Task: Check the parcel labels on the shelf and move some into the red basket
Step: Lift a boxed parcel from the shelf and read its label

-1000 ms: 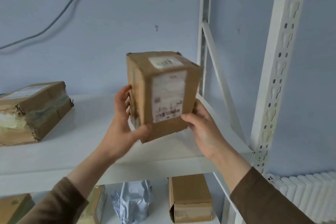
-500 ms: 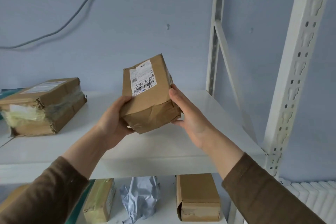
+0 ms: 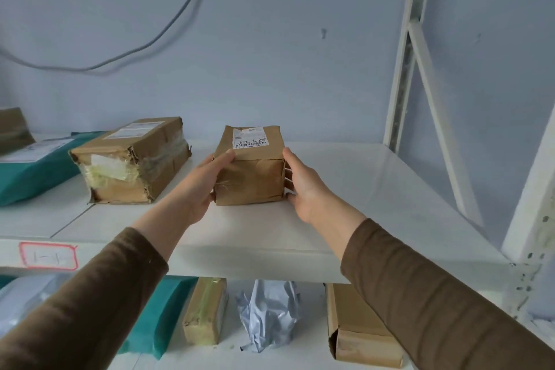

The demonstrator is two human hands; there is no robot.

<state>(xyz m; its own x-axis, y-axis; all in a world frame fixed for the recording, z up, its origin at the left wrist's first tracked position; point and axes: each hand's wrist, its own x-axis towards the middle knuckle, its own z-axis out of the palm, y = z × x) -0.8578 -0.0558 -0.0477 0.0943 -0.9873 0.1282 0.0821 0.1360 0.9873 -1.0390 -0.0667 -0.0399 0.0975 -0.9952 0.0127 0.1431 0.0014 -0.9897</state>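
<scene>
Between both palms, near the middle of the top shelf [image 3: 375, 189], sits the small brown parcel [image 3: 250, 177], its base on the shelf board and its white label [image 3: 249, 137] facing up. The left hand [image 3: 199, 189] grips its 9 o'clock side with the thumb lying over the top edge; the right hand [image 3: 303, 186] grips the 3 o'clock side, fingers curled flat against the cardboard. Both forearms reach forward and slightly up, brown sleeves [image 3: 420, 294] low in view. The box looks light and stiff, though its creased wrapping suggests soft corners, so opposite side faces seem the best hold. At 9 o'clock lies a torn taped carton [image 3: 132, 165], beyond it a teal mailer [image 3: 33, 174]. No red basket shows.
</scene>
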